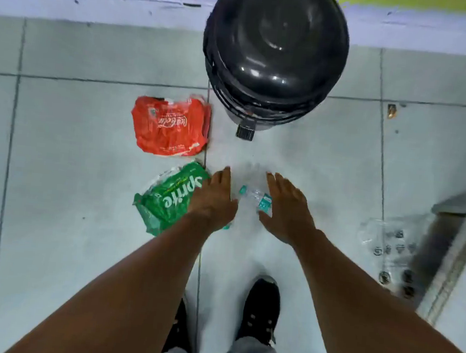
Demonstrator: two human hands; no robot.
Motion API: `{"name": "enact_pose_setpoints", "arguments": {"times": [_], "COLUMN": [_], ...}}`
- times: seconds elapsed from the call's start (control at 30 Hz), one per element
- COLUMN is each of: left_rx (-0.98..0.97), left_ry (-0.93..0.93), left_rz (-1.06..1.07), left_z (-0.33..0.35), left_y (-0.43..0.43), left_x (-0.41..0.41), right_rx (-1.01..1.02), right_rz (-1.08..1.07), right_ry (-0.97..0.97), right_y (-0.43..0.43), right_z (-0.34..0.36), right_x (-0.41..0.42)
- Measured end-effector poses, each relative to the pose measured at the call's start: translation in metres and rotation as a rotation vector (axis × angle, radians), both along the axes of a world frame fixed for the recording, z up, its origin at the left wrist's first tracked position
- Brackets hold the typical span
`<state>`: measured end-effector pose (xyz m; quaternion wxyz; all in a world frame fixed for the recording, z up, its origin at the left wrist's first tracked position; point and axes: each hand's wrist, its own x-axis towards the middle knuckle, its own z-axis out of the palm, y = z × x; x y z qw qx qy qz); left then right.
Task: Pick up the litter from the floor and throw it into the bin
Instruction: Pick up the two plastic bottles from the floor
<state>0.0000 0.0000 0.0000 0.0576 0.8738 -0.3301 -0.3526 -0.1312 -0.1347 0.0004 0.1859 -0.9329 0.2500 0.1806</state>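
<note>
1. Four bits of litter lie on the floor, so I think my job has only just begun. Nothing is in my hands yet.
2. Biggest is the black bin by the wall. Its lid is shut and its foot pedal points at me. It must be opened before anything goes in.
3. Next is the red wrapper, just left of the bin. It says "Coca-Cola".
4. The green wrapper lies nearer me and says "Sprite". My left hand is over its edge, fingers flat and loose, gripping nothing.
5. A clear wrapper lies far right. Its dark marks are too blurry to read.
6. Smallest is the clear bottle between my hands. Its teal label is too small to read. My right hand is spread wide just beside it.
</note>
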Motion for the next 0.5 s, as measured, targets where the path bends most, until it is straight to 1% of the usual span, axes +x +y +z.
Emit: {"name": "enact_pose_setpoints", "arguments": {"times": [0.17,0.3,0.4,0.5], "left_rx": [0.213,0.263,0.305,0.323], "left_ry": [0.046,0.053,0.039,0.032], "left_rz": [0.053,0.167,0.182,0.170], "left_z": [-0.080,-0.123,-0.140,-0.148], "left_y": [-0.012,-0.021,-0.028,-0.033], "left_x": [-0.005,-0.002,-0.003,-0.003], "right_rx": [0.006,0.014,0.024,-0.008], "right_rz": [-0.034,-0.054,-0.082,-0.083], "right_ry": [0.134,0.178,0.283,0.322], "right_y": [-0.007,-0.009,-0.006,-0.006], "right_z": [-0.085,-0.130,-0.150,-0.159], "right_x": [-0.010,-0.009,-0.009,-0.008]}}
